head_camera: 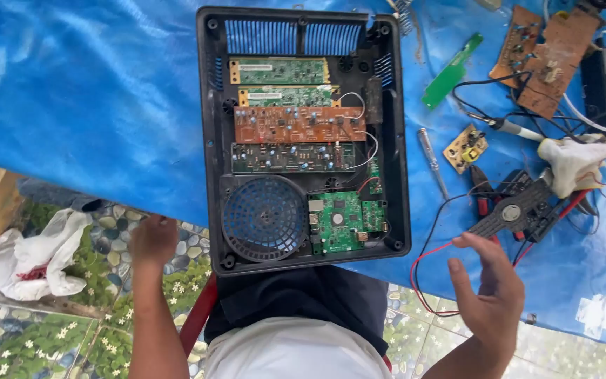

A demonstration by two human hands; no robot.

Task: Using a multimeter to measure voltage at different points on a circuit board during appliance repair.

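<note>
A blue tarpaulin [92,98] covers the work surface, and on it lies a black open casing [303,133], its long axis running away from the person, its near end overhanging the tarpaulin's edge just above the lap. Inside, four circuit boards [296,124] lie crosswise in a stack of strips toward the far end, with a round blue fan grille [264,217] and a green square board [338,221] at the near end. The casing sits between the two hands. The left hand [152,241] hangs below the table edge, near the casing's near-left corner, fingers curled; whether it grips anything cannot be told. The right hand [489,291] hovers open and empty, fingers spread, farther off to the casing's right, nearest a dark multimeter [517,214] and its red lead [429,270]. A screwdriver [433,161] lies just right of the casing.
</note>
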